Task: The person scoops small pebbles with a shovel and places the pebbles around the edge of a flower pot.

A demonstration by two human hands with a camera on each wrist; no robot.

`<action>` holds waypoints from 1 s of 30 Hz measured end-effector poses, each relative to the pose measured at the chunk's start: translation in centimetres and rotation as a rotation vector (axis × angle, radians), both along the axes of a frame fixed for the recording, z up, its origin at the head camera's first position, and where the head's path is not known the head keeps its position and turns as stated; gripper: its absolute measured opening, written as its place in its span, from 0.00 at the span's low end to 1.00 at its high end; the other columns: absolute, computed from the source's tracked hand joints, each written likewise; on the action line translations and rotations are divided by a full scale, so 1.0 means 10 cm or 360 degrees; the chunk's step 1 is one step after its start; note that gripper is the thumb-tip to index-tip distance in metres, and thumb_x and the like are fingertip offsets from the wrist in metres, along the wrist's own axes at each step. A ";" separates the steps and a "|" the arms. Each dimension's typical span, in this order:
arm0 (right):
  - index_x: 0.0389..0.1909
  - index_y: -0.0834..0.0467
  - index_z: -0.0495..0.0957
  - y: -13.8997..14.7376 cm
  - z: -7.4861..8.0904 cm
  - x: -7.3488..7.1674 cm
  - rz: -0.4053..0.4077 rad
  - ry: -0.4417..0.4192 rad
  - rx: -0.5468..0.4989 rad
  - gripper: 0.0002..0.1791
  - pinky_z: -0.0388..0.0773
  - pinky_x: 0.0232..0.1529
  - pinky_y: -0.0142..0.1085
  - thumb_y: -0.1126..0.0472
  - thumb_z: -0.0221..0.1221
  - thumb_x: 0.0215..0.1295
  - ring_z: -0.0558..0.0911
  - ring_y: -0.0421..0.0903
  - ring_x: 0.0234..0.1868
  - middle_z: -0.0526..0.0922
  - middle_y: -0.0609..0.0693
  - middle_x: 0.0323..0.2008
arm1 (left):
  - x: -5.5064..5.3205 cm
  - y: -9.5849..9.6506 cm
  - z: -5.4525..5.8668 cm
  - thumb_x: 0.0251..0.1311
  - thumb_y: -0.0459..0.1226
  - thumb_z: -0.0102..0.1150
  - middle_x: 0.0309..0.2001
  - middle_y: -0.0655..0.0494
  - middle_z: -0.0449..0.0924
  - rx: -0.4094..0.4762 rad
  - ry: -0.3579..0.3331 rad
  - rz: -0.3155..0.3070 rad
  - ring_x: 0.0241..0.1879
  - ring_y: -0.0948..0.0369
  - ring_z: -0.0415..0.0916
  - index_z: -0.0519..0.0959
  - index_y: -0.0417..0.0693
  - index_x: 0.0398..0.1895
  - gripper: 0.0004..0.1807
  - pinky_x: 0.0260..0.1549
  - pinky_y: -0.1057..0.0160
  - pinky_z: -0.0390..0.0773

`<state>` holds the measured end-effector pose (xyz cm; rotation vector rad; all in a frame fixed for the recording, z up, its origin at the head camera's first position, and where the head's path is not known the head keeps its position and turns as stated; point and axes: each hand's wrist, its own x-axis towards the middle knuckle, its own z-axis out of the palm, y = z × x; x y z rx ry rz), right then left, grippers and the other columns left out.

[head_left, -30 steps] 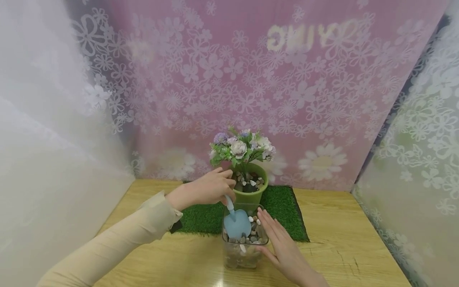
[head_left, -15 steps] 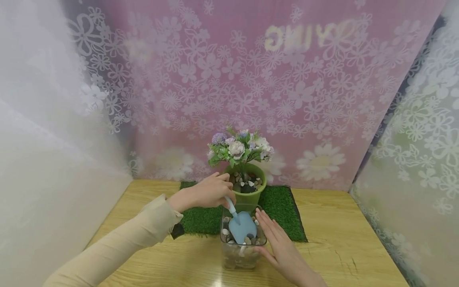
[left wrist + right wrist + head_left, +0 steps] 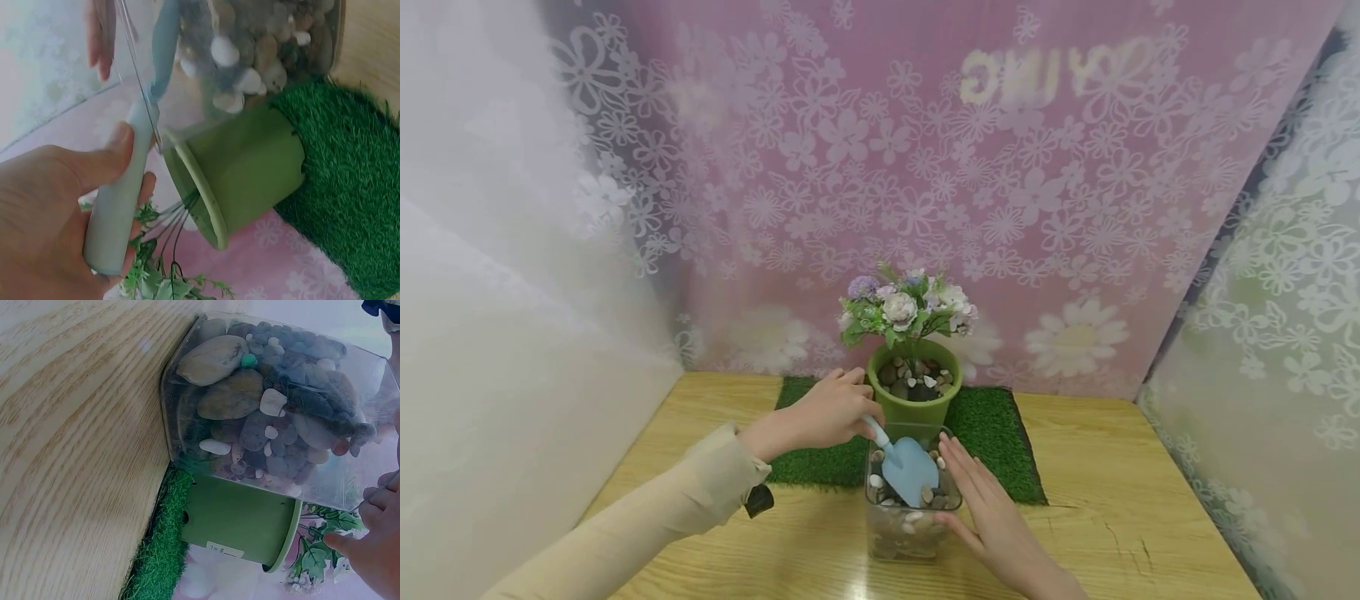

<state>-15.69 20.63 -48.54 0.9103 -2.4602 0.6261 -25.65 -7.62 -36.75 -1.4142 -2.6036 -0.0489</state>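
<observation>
My left hand (image 3: 829, 412) grips a light blue hand trowel (image 3: 912, 472) by its handle, thumb laid along it in the left wrist view. The trowel's blade sits inside a clear square container (image 3: 901, 537), tilted down to the right among the pebbles (image 3: 253, 428). Those stones are grey, brown and white, with larger ones near the bottom. My right hand (image 3: 1000, 529) rests its straight fingers along the container's right rim, thumb out at the front corner. The blade's tip is hidden by stones.
Close behind the container stands a green flowerpot (image 3: 917, 412) holding pebbles and a bunch of flowers (image 3: 901, 312). The pot is on a green artificial turf mat (image 3: 996, 446) on the wooden table (image 3: 1097, 517). A pink floral curtain (image 3: 820, 192) hangs at the back.
The trowel blade has shifted right within the container, and its handle leans further left. My left hand has come down and slightly left. My right hand stays at the rim.
</observation>
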 end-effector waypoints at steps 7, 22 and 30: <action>0.81 0.58 0.49 0.01 0.01 0.01 0.0001 -0.0016 0.0003 0.48 0.37 0.75 0.28 0.51 0.65 0.69 0.55 0.52 0.79 0.54 0.57 0.79 | 0.05 0.03 -0.05 0.62 0.48 0.67 0.35 0.61 0.83 0.0025 0.0052 0.0079 0.32 0.60 0.54 0.89 0.59 0.43 0.10 0.36 0.61 0.53; 0.81 0.58 0.48 0.00 -0.01 0.00 0.0011 -0.0018 -0.0017 0.49 0.38 0.75 0.28 0.53 0.66 0.67 0.55 0.51 0.79 0.54 0.56 0.79 | 0.16 0.04 -0.11 0.64 0.49 0.65 0.34 0.62 0.84 0.0036 0.0021 0.0207 0.30 0.60 0.52 0.89 0.61 0.42 0.09 0.34 0.62 0.51; 0.81 0.58 0.48 0.01 -0.01 0.00 0.0016 -0.0019 -0.0018 0.48 0.37 0.74 0.25 0.51 0.64 0.69 0.55 0.51 0.79 0.54 0.57 0.79 | 0.20 0.05 -0.12 0.64 0.50 0.65 0.34 0.63 0.82 0.0103 -0.0031 0.0166 0.31 0.61 0.56 0.88 0.62 0.43 0.09 0.34 0.61 0.55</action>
